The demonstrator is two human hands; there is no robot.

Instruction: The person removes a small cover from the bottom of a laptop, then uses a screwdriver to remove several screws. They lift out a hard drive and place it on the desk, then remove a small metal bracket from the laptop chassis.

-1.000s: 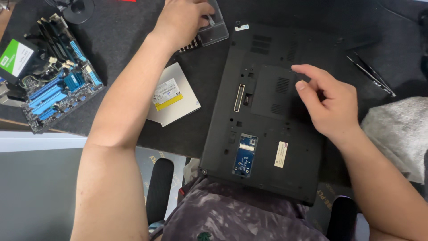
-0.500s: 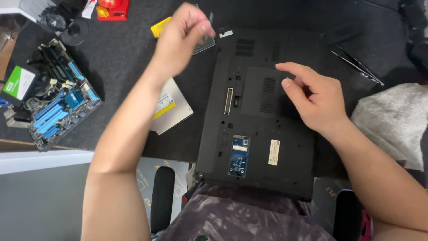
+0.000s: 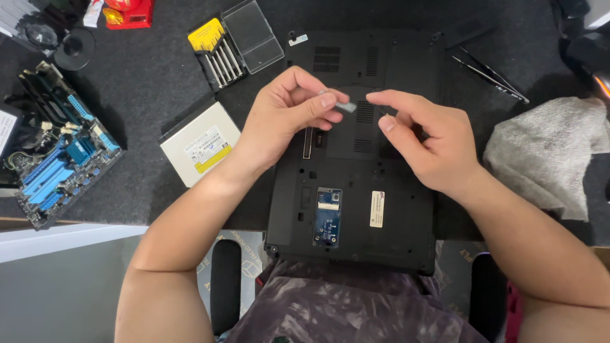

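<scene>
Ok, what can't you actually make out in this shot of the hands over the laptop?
1. The small grey piece pinched by the left hand: too small in the head view to tell what it is.
2. What the right hand grips: its fingers cover it, if anything is there.
3. The laptop: its near edge is hidden by the person's lap.
4. The circuit board: its left part is cut off by the picture's edge.

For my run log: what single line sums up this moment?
left hand: pinches small grey piece | right hand: reaching toward it, fingers open | below: upturned black laptop | screwdriver set open
</scene>
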